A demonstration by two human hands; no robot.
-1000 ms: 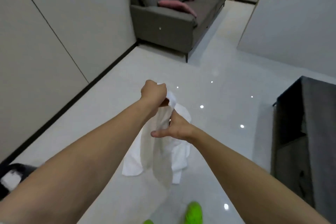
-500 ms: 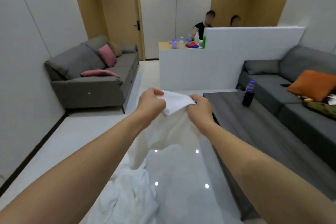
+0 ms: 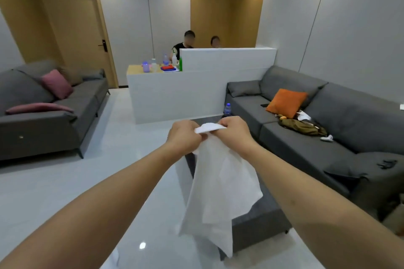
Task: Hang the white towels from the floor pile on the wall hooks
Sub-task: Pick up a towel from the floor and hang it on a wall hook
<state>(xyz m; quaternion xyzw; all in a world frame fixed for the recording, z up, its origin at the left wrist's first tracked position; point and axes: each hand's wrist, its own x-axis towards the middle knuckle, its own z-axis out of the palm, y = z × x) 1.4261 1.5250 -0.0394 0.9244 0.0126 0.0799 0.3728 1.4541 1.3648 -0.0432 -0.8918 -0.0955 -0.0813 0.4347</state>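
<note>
Head-camera view shows two bare forearms reaching forward, the left hand and the right hand close together, each with fingers pinched shut on the top edge of a thin white cloth towel that hangs free in loose folds above the glossy pale floor. Just behind the hanging towel stands a low dark grey coffee table with a blue-capped plastic bottle at its far end. Farther off are a long grey fabric sofa carrying an orange cushion on the right, a grey sofa with pink cushions on the left, and a white partition counter with two seated people behind it.
</note>
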